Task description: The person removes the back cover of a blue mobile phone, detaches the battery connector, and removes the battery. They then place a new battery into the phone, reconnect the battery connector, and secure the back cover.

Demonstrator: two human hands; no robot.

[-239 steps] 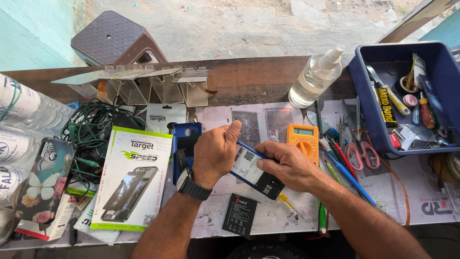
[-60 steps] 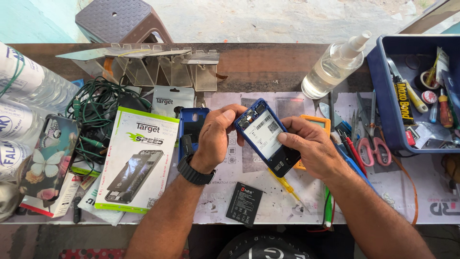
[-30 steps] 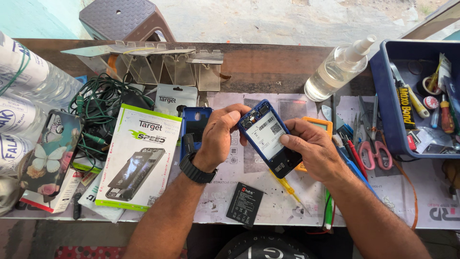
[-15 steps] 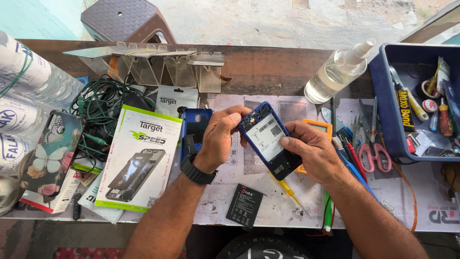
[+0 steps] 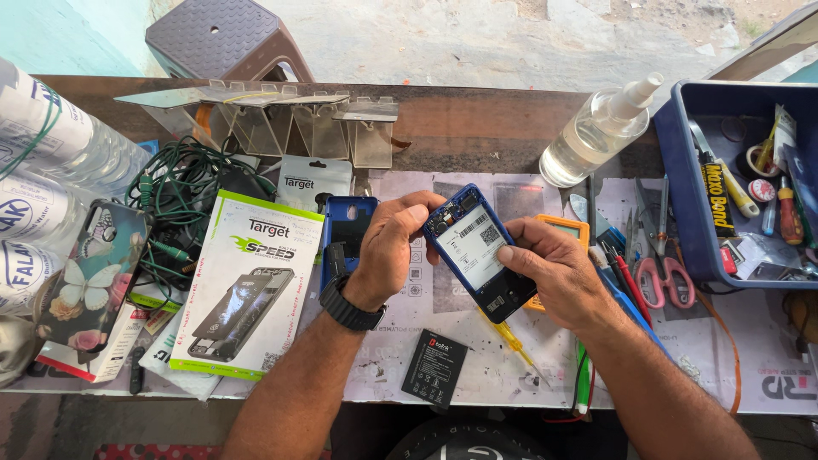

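Phone (image 5: 480,253), back cover off, lay diagonally, top toward upper left; left hand (image 5: 390,247) and right hand (image 5: 550,271) gripped it, fingers hiding its edges.

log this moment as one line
left hand: grips top edge of opened blue phone | right hand: supports phone, finger on its label | loose battery: flat on the mat | blue back cover: behind left hand
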